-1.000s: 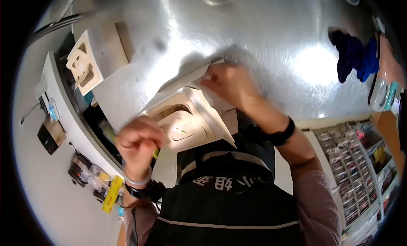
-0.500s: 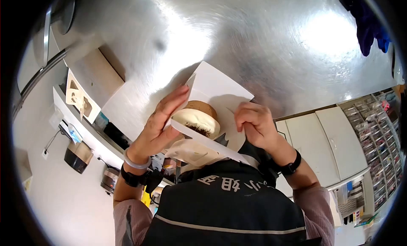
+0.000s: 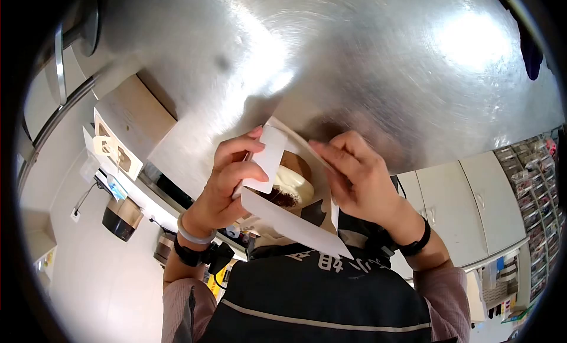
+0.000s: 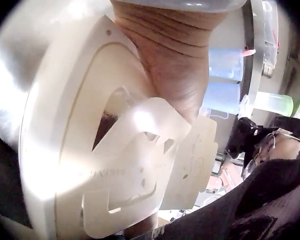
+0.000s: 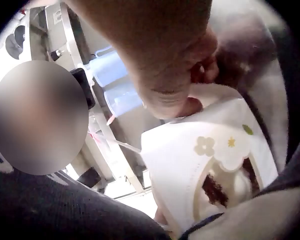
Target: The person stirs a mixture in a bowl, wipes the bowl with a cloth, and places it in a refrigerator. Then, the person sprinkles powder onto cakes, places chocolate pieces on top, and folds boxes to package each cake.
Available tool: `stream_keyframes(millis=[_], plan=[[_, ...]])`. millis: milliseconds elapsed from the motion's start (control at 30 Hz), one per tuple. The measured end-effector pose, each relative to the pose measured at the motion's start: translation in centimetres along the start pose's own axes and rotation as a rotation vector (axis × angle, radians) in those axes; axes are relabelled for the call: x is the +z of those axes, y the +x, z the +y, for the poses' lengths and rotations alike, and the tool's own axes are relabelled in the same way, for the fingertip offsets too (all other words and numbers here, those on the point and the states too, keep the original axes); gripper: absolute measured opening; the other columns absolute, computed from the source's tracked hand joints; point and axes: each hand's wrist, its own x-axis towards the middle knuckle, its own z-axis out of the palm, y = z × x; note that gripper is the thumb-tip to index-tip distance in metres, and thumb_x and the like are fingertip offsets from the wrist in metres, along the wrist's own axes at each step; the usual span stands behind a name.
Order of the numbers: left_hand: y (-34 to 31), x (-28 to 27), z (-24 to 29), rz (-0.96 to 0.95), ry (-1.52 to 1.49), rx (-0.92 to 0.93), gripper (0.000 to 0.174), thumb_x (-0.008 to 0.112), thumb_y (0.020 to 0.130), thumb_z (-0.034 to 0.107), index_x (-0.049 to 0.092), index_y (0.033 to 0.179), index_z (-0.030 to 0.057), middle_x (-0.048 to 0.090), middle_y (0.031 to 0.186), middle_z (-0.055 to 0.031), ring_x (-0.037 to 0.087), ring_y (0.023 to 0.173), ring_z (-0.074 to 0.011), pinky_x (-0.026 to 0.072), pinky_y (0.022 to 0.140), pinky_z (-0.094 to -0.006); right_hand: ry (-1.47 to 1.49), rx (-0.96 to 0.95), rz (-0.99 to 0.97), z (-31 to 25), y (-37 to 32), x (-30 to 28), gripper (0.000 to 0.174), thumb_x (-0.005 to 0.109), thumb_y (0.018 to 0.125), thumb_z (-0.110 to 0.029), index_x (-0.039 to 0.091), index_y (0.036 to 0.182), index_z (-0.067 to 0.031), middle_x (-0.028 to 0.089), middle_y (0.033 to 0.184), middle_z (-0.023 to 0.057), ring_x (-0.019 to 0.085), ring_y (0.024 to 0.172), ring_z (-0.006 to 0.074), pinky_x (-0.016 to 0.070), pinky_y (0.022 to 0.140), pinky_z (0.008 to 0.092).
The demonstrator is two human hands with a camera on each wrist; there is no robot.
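Note:
A white paper cake box [image 3: 289, 225] stands open between both hands at the front of the steel table. Inside it lies a brown cake [image 3: 295, 163] topped with pale cream and dark crumbs. My left hand [image 3: 227, 180] grips the box's left side, its fingers over a white flap [image 3: 270, 157] folded inward. On the far right edge, my right hand [image 3: 363, 180] pinches the box wall between thumb and fingers. Flower print and a cut-out window show on the box side [image 5: 177, 150] in the right wrist view. A looped carton handle [image 4: 140, 165] hangs from the box in the left wrist view.
Another carton [image 3: 134, 109] with a cut-out handle panel stands at the table's left edge. The steel table [image 3: 366, 53] stretches ahead. Dark blue cloth [image 3: 530, 53] lies at the far right. White cabinets [image 3: 452, 201] are below on the right, with a drawer rack beside them.
The box turned from its printed handle side to its open top, showing the cake. My left hand moved onto the box side, and a flap there now folds inward. My right hand stayed at the right edge.

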Motion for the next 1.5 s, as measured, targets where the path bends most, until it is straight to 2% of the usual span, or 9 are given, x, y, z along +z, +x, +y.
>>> stream_keyframes(millis=[167,233,367,733,967,1033,1100,1200,1500], plan=[[-0.2,-0.1,-0.1,0.022,-0.045,0.026,0.022,0.057,0.081,0.007,0.053,0.103,0.0064,0.03,0.124,-0.0149,0.034,0.127,-0.0393,0.0285,0.104,-0.0457,0.368,0.019,-0.181,-0.4,1.2,0.4,0.048,0.063,0.072,0.001,0.057,0.119,-0.0064,0.049,0.08,0.0084,0.05,0.054,0.0158,0.0426,0.05,0.0265],[-0.1,0.0,-0.2,0.037,-0.06,0.05,0.022,0.058,0.082,0.008,0.053,0.103,0.0068,0.03,0.124,-0.0149,0.034,0.127,-0.0398,0.0302,0.103,-0.0456,0.198,0.034,-0.286,-1.0,2.0,0.9,0.051,0.064,0.073,0.0,0.055,0.122,-0.0102,0.05,0.076,0.0071,0.05,0.052,0.0176,0.0442,0.05,0.0293],[-0.5,0.2,-0.4,0.121,-0.144,0.061,0.024,0.063,0.083,0.01,0.05,0.104,0.0071,0.031,0.125,-0.0161,0.035,0.127,-0.0416,0.0329,0.102,-0.0467,-0.067,-0.289,-0.291,0.4,3.6,0.9,0.059,0.064,0.072,-0.011,0.048,0.128,-0.0169,0.052,0.08,0.0078,0.057,0.057,0.0237,0.0498,0.052,0.0344],[-0.5,0.1,-0.8,0.119,-0.183,0.081,0.024,0.063,0.084,0.011,0.049,0.103,0.007,0.032,0.124,-0.0177,0.034,0.128,-0.0412,0.0313,0.104,-0.0486,-0.343,-0.467,-0.324,0.1,4.1,0.2,0.053,0.064,0.067,-0.018,0.058,0.119,-0.0118,0.051,0.086,0.0033,0.059,0.064,0.0158,0.0512,0.054,0.0291],[0.4,0.0,-0.2,0.049,-0.126,0.003,0.03,0.059,0.083,0.014,0.051,0.109,0.0038,0.042,0.126,-0.0206,0.037,0.126,-0.0358,0.0245,0.108,-0.0488,0.076,-0.275,-0.189,0.5,2.8,0.8,0.028,0.058,0.085,-0.02,0.062,0.11,-0.0096,0.056,0.077,0.0071,0.058,0.059,0.0234,0.0495,0.054,0.0325],[0.7,-0.4,-0.1,0.0,-0.071,-0.028,0.033,0.058,0.082,0.016,0.051,0.112,0.0025,0.047,0.123,-0.0207,0.039,0.125,-0.0343,0.0221,0.109,-0.0492,0.112,0.101,-0.058,0.6,0.7,0.1,0.025,0.061,0.084,-0.013,0.064,0.107,-0.004,0.059,0.079,0.0108,0.058,0.06,0.0245,0.0472,0.055,0.0303],[0.9,-0.6,-0.1,-0.035,-0.005,0.03,0.039,0.055,0.081,0.018,0.051,0.115,-0.0008,0.052,0.117,-0.0196,0.042,0.122,-0.0324,0.0184,0.11,-0.0506,-0.02,0.208,-0.069,0.2,-1.4,-0.8,0.021,0.062,0.086,-0.01,0.065,0.104,-0.0008,0.063,0.081,0.0124,0.062,0.065,0.0202,0.0482,0.058,0.0268],[0.6,-0.3,-0.2,-0.01,-0.003,0.028,0.036,0.055,0.079,0.013,0.052,0.112,-0.001,0.052,0.116,-0.0191,0.046,0.116,-0.0308,0.018,0.11,-0.0517,0.619,0.662,-0.056,0.7,-4.0,-0.6,0.026,0.071,0.08,-0.013,0.066,0.102,-0.0005,0.066,0.081,0.0086,0.059,0.071,0.0086,0.0492,0.062,0.0233],[1.0,-0.2,0.1,-0.009,0.013,0.016,0.033,0.056,0.075,0.01,0.052,0.106,-0.0003,0.052,0.112,-0.0183,0.048,0.11,-0.0294,0.0201,0.11,-0.0518,0.573,0.59,-0.004,0.7,-4.6,0.0,0.028,0.072,0.076,-0.003,0.066,0.104,-0.0006,0.059,0.08,0.0008,0.059,0.071,0.0072,0.0505,0.065,0.0197]])
